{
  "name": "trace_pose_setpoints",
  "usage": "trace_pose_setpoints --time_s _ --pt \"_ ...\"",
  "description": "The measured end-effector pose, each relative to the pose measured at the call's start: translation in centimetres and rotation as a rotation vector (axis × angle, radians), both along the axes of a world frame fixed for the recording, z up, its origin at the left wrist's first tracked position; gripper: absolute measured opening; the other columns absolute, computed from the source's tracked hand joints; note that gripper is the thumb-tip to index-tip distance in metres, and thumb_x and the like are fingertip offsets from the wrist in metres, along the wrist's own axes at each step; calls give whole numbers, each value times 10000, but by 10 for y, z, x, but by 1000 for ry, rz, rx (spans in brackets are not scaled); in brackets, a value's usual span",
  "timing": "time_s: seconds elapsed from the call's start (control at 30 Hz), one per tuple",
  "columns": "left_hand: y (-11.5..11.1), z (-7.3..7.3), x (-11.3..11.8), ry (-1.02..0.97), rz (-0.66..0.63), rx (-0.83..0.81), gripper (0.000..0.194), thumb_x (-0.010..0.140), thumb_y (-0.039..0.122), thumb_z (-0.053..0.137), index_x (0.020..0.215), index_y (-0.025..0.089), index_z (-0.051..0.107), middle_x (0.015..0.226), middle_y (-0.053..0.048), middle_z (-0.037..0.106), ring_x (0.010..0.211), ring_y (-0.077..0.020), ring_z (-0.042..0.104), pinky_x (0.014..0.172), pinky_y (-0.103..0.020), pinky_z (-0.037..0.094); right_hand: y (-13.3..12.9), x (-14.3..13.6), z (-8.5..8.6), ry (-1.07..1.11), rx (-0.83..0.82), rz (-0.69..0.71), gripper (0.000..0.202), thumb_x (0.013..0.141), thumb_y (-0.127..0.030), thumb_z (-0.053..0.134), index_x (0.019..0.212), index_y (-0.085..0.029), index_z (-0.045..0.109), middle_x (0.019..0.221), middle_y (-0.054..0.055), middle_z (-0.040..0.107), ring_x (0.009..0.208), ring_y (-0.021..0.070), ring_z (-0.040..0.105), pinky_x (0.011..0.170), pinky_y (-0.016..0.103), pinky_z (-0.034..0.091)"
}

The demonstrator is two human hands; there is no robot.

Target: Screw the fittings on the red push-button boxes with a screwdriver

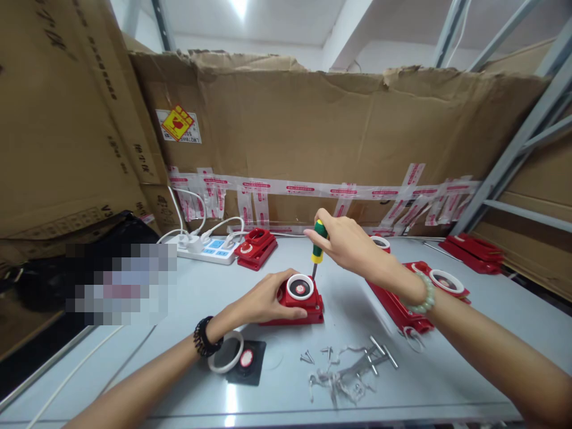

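My left hand (pixel 272 301) grips the side of a red box-like device (pixel 313 313) that lies on the table; a white ring (pixel 300 287) surrounds a dark round face on its top. In my right hand (pixel 348 238) is a screwdriver (pixel 317 247) with a green and yellow handle, held nearly upright. Its tip meets the device's far right corner, where any screw is too small to make out. Near my left wrist lie a loose white ring (pixel 242 351) and a black square plate (pixel 254 372) with a round red-and-white label.
Loose screws (pixel 307 357) and metal pins (pixel 383 351) with small clear bags lie in front. More red devices (pixel 255 249) (pixel 404 304) (pixel 473 253) stand around. A white power strip (pixel 210 249) with plugged cables sits back left. Cardboard (pixel 304 131) walls the rear.
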State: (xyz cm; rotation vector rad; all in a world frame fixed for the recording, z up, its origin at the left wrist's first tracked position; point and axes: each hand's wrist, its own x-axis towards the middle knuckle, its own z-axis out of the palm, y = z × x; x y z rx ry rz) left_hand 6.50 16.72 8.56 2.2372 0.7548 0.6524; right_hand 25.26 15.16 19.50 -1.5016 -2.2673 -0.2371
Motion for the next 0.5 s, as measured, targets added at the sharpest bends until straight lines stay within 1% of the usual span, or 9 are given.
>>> trace_pose_setpoints --time_s 0.07,0.17,0.2,0.27,0.33,0.37,0.43,0.5 --pt "1 -1 0 -2 0 0 489 682 406 736 1067 178 540 967 -38 646 839 -209 604 745 -296 469 -1 1 1 51 -56 53 124 844 -275 400 936 -192 402 683 14 586 573 148 494 551 270 303" --pt "1 -2 0 2 -1 -4 493 682 411 734 1071 176 541 972 -45 645 842 -213 603 752 -302 473 -4 2 3 83 -113 62 195 774 -228 449 958 -197 390 722 17 593 568 139 486 531 259 308" --pt "1 -2 0 5 -2 -5 493 684 415 731 1071 176 542 972 -47 645 842 -215 603 756 -307 475 -5 1 3 73 -108 53 181 775 -242 453 940 -197 393 714 19 589 563 141 481 526 261 305" --pt "1 -2 -1 5 -4 -8 492 686 416 728 1074 178 542 976 -48 644 846 -218 602 760 -314 476 -4 -1 1 43 -64 22 159 810 -322 445 899 -197 400 684 24 579 561 153 480 522 272 295" --pt "0 -1 0 0 -4 -8 487 685 404 731 1075 181 542 976 -45 645 847 -216 602 760 -313 476 -1 -2 -3 22 -14 -20 215 845 -404 415 887 -193 405 658 29 572 561 168 488 519 281 284" --pt "0 -1 0 -2 -1 -7 487 684 398 734 1074 181 541 975 -43 645 846 -214 601 760 -311 476 1 -2 -4 21 2 -30 218 856 -405 400 895 -191 406 651 30 572 562 172 492 521 283 283" --pt "0 -1 0 -2 6 -5 489 678 396 738 1071 181 542 968 -42 645 840 -211 600 758 -308 477 3 -1 -5 40 4 -10 158 854 -329 395 926 -188 398 650 21 572 557 167 493 532 280 292" --pt "1 -1 0 3 7 -2 487 677 403 736 1064 178 544 958 -42 644 831 -209 600 756 -307 479 2 1 -4 88 -27 38 166 808 -243 424 959 -194 377 668 6 573 552 154 485 538 270 305"
